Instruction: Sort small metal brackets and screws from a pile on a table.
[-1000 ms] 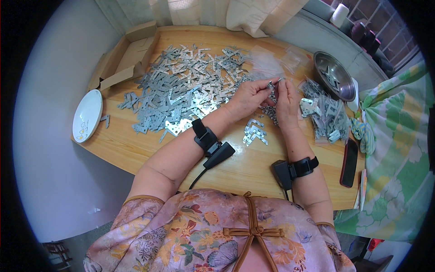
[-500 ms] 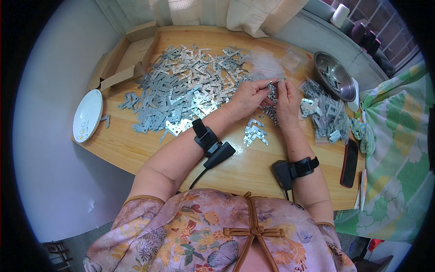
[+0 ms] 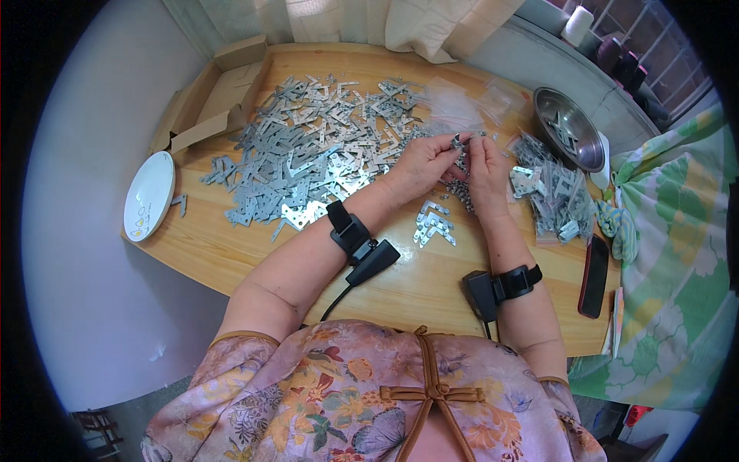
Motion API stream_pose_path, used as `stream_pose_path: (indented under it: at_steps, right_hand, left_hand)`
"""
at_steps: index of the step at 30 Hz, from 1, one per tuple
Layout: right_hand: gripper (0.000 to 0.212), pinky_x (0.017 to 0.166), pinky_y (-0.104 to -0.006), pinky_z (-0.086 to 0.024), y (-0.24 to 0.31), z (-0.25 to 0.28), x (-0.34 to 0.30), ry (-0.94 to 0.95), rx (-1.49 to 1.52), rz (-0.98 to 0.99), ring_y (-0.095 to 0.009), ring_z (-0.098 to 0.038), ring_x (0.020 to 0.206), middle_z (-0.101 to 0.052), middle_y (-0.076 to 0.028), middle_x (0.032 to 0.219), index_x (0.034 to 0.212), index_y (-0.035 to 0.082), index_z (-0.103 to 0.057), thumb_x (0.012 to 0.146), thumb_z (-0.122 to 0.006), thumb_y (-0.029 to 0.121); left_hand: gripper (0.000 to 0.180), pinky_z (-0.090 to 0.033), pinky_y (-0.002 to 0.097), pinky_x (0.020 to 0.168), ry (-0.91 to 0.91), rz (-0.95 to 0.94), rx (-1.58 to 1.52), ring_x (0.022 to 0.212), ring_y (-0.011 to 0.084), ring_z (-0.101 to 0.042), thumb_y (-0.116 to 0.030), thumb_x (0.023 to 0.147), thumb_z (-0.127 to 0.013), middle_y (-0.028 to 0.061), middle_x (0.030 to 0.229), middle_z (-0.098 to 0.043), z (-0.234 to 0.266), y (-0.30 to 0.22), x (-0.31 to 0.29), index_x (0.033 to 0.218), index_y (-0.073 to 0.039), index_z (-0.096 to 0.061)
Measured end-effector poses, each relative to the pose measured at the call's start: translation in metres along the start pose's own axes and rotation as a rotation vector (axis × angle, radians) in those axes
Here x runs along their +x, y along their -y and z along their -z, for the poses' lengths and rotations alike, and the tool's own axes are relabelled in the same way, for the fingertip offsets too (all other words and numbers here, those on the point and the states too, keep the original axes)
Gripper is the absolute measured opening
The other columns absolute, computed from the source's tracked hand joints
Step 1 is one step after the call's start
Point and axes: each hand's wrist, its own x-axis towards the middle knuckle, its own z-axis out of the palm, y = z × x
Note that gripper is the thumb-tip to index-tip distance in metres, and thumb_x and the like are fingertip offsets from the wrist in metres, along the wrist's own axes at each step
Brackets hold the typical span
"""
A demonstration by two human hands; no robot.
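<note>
My left hand [image 3: 422, 165] is closed, its thumb and forefinger pinching a small shiny metal part [image 3: 456, 142] whose exact kind is too small to make out. Close beside it, my right hand [image 3: 488, 179] has its fingers pressed together over something tiny at their tips. Beneath both hands lies a heap of small screws [image 3: 459, 191], partly hidden by them. Several L-shaped corner brackets [image 3: 435, 226] are gathered on the wood just nearer to me. A wide pile of grey metal corner brackets [image 3: 308, 154] spreads to the left of my hands.
An open cardboard box [image 3: 222, 91] and a white plate [image 3: 150, 196] are at the left. Clear plastic bags [image 3: 454, 104] lie at the back. To the right are bagged brackets [image 3: 558, 196], a steel bowl [image 3: 568, 127] holding metal pieces, and a phone [image 3: 593, 277] near the table [image 3: 416, 292] edge.
The small metal part in my left fingers has turned and shows more above the fingertips. My right fingertips have shifted very slightly. Everything else stays put.
</note>
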Motion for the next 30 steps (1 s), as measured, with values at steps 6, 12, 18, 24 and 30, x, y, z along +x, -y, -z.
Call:
stream_pose_path:
  at_steps: [6, 12, 18, 24, 30]
  right_hand:
    - [0.024, 0.052, -0.0322, -0.040, 0.0106, 0.0005, -0.0018, -0.075, -0.142, 0.061, -0.021, -0.051, 0.055, -0.055, -0.013, 0.063, 0.077, 0.003, -0.054, 0.086, -0.053, 0.025]
    - [0.021, 0.053, -0.0302, -0.039, 0.0030, -0.0003, -0.0007, -0.017, 0.065, 0.039, -0.017, -0.049, 0.056, -0.054, -0.012, 0.065, 0.078, 0.002, -0.053, 0.086, -0.052, 0.021]
    - [0.022, 0.055, -0.0304, -0.039, 0.0087, 0.0010, -0.0011, 0.003, -0.002, 0.042, -0.018, -0.048, 0.056, -0.052, -0.012, 0.063, 0.078, 0.001, -0.053, 0.087, -0.048, 0.020]
    - [0.026, 0.053, -0.0329, -0.038, 0.0054, 0.0020, -0.0006, -0.007, -0.100, 0.028, -0.021, -0.047, 0.054, -0.051, -0.012, 0.060, 0.075, 0.001, -0.053, 0.087, -0.048, 0.023]
    - [0.027, 0.051, -0.0300, -0.037, 0.0063, 0.0047, -0.0013, 0.037, 0.005, -0.019, -0.016, -0.046, 0.053, -0.050, -0.009, 0.059, 0.074, 0.001, -0.053, 0.087, -0.048, 0.024]
  left_hand:
    - [0.034, -0.048, 0.0193, 0.063, -0.021, 0.041, -0.042, 0.077, 0.0101, -0.062, -0.014, 0.092, -0.042, 0.0024, 0.093, -0.060, -0.0003, -0.0012, -0.0019, 0.124, -0.005, -0.045]
    - [0.032, -0.048, 0.0199, 0.061, -0.047, -0.003, -0.030, 0.073, 0.0090, -0.061, -0.013, 0.091, -0.042, 0.0034, 0.088, -0.060, -0.0006, 0.0012, -0.0004, 0.120, -0.004, -0.049]
    - [0.034, -0.048, 0.0208, 0.065, 0.002, 0.004, -0.006, 0.078, 0.0111, -0.061, -0.014, 0.092, -0.040, 0.0037, 0.096, -0.059, 0.0020, 0.0021, -0.0002, 0.125, -0.007, -0.044]
    - [0.034, -0.048, 0.0213, 0.065, 0.022, -0.013, -0.036, 0.077, 0.0109, -0.061, -0.014, 0.092, -0.041, 0.0038, 0.097, -0.059, 0.0025, 0.0027, 0.0003, 0.125, -0.006, -0.044]
    - [0.035, -0.048, 0.0218, 0.066, 0.034, 0.012, -0.033, 0.078, 0.0107, -0.061, -0.014, 0.092, -0.041, 0.0038, 0.098, -0.058, 0.0036, 0.0000, 0.0003, 0.125, -0.004, -0.043]
